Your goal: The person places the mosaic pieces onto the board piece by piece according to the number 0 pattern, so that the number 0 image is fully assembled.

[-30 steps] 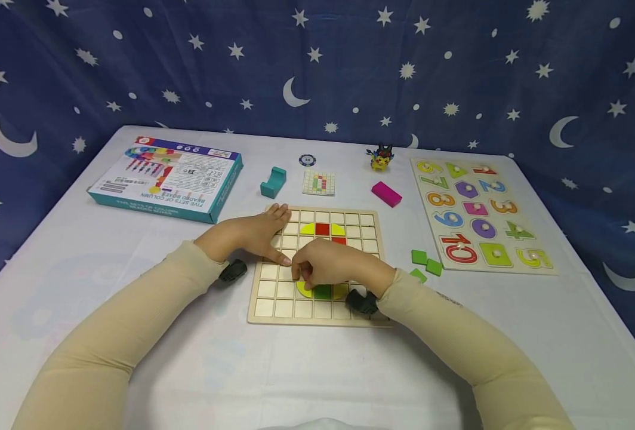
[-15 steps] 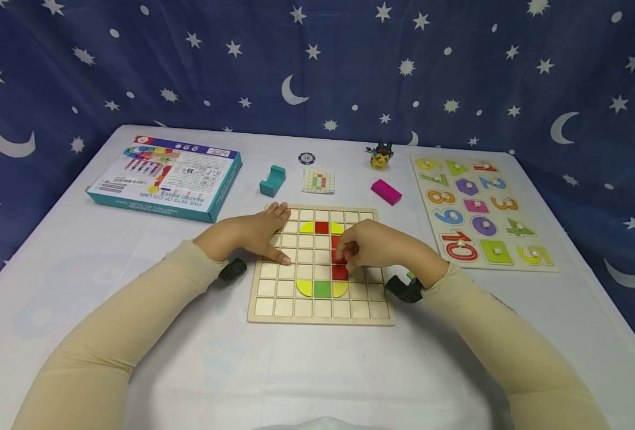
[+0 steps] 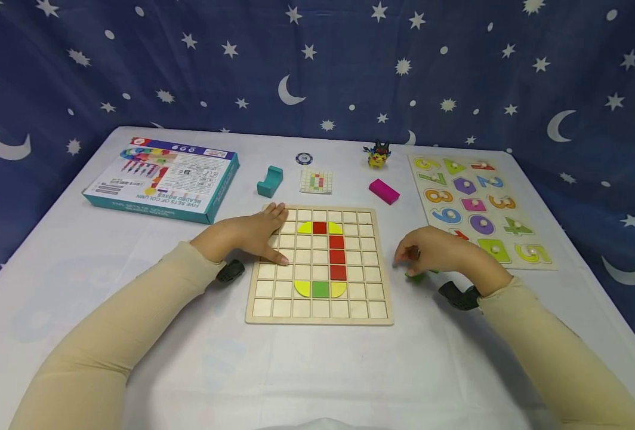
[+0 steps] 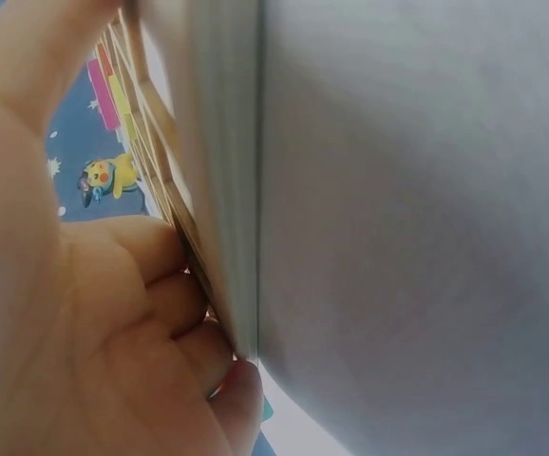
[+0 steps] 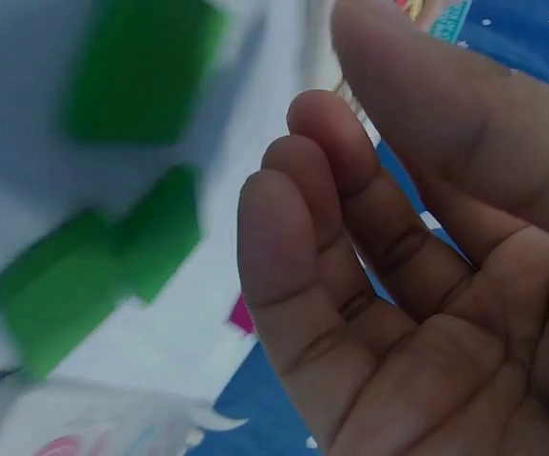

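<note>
A wooden grid board (image 3: pixel 262 308) lies flat on the white table. Set in its squares are red tiles (image 3: pixel 337 257), a green tile (image 3: pixel 320 289) and rounded yellow pieces (image 3: pixel 302 289). My left hand (image 3: pixel 250 233) rests on the board's left edge, fingers extended and thumb spread onto the grid. Right of the board, my right hand (image 3: pixel 435 248) hovers over loose green square tiles (image 3: pixel 415 278), partly covering them. Three green tiles (image 5: pixel 61 285) appear blurred in the right wrist view, apart from the loosely bent fingers (image 5: pixel 279 237); nothing shows between fingers and thumb.
Behind the board lie a small pattern card (image 3: pixel 316 181), a round chip (image 3: pixel 304 159), a teal block (image 3: pixel 270 181), a magenta block (image 3: pixel 384 191) and a yellow figurine (image 3: pixel 378 155). A number puzzle (image 3: pixel 523 209) lies right, a flat box (image 3: pixel 162 179) left.
My right hand has moved from the grid's middle, past the red tiles, rightward to the loose green tiles. The column of red tiles is now uncovered. My left hand stays put.
</note>
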`<state>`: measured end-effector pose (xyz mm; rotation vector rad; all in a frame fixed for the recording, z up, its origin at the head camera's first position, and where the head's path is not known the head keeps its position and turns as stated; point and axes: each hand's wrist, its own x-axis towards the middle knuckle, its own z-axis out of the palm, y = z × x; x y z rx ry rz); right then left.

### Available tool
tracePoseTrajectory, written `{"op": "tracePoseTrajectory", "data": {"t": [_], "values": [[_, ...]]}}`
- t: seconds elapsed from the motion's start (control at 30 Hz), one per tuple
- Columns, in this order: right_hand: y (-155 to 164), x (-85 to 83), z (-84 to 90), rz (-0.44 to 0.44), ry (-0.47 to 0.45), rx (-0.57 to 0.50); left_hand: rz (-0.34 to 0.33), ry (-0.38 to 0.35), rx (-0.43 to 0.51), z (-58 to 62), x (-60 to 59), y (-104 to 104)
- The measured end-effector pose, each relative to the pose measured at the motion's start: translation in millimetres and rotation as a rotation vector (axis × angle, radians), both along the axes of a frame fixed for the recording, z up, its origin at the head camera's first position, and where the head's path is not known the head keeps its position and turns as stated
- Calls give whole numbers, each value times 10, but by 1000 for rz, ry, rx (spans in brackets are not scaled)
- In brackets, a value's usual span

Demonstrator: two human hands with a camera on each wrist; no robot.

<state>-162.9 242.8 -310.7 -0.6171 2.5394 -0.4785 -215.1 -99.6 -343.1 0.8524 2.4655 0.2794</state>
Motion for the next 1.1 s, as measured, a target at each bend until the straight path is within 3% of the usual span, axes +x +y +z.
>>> {"op": "tracePoseTrajectory", "data": {"t": [0.13,0.33,0.63,0.87,1.1], "values": [[114,53,-59,-48,-36,4,1,4,2,-1,4,-2],[168,84,-139,-25,-16,-11,1,1,-4,2,9,-5],[79,77,-190,-57,-23,-19,0,0,2,4,5,0],[-33,42,-172,-18,13,-38,2,-1,-5,14,13,0],[-109,-53,-80,-39,67,-61,5,4,-1,12,19,2]]}}
